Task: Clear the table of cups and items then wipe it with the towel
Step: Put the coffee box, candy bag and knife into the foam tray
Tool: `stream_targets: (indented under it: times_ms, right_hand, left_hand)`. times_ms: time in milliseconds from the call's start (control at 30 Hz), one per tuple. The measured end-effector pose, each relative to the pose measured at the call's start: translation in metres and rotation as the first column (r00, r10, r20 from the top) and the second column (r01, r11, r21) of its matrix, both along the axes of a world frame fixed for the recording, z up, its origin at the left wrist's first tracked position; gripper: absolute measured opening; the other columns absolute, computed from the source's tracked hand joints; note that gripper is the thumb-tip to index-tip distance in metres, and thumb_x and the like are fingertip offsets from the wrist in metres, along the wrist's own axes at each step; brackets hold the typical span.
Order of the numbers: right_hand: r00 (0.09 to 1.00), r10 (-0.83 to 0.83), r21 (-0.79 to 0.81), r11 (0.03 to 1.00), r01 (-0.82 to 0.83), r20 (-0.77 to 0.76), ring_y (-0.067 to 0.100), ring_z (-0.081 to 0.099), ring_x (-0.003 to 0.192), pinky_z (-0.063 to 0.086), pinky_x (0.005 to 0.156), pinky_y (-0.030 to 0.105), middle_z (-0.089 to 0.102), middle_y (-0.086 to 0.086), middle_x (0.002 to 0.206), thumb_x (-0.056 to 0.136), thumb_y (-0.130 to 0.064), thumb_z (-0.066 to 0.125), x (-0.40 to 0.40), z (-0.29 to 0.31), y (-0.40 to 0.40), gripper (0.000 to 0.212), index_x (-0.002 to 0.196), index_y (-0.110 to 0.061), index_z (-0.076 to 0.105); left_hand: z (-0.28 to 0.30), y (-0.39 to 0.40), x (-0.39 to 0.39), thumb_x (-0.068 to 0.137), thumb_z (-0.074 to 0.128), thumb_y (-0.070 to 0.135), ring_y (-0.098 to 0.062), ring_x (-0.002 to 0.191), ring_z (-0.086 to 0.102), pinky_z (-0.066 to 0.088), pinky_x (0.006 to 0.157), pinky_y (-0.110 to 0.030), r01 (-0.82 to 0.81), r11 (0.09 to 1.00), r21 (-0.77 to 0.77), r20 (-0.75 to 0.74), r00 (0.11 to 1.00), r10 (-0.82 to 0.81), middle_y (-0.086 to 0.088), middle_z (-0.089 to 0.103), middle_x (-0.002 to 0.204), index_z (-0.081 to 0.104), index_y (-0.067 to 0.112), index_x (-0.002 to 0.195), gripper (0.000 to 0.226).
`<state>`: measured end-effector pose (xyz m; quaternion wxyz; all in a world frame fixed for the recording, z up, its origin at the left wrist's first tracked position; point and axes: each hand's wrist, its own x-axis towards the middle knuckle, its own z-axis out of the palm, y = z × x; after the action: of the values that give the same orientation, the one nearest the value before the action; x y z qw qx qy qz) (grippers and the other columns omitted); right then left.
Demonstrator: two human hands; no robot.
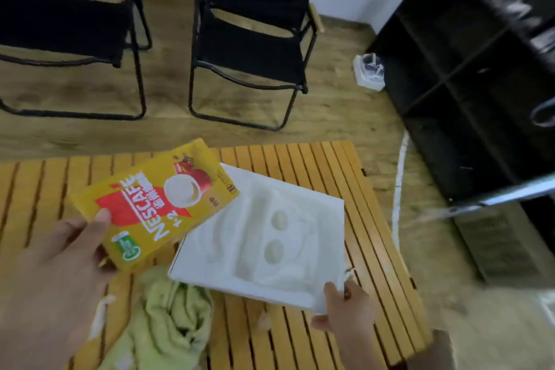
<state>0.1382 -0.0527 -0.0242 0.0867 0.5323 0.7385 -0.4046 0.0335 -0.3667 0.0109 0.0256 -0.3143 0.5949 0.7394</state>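
My left hand [64, 252] grips a yellow Nescafe box [156, 204] by its near corner and holds it above the slatted orange wooden table [327, 177]. A white moulded packaging tray [264, 243] is lifted off the table, pinched at its near right corner by my right hand [345, 306]. The box's far edge overlaps the tray's left side. A crumpled light green towel [168, 318] lies on the table below both items, near the front edge. No cups are in view.
Two black folding chairs [255, 39] stand on the wooden floor beyond the table. A black shelf unit [468, 75] is at the right, with a white power strip [371, 72] beside it and a white cable [399, 189] along the floor.
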Motion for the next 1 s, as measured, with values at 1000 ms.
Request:
stream_targets:
  times_ms: [1000]
  right_hand:
    - [0.964, 0.227, -0.191, 0.961, -0.2, 0.135, 0.018, 0.067, 0.043, 0.054, 0.038, 0.029, 0.066, 0.011, 0.075, 0.087, -0.018, 0.063, 0.128, -0.07, 0.14, 0.016, 0.077, -0.009, 0.054]
  left_hand:
    - [-0.055, 0.302, 0.211, 0.096, 0.053, 0.02, -0.029, 0.108, 0.07, 0.058, 0.089, -0.04, -0.28, 0.797, 0.535, 0.544, 0.836, -0.071, -0.015, 0.068, 0.125, 0.053, 0.01, 0.135, 0.041]
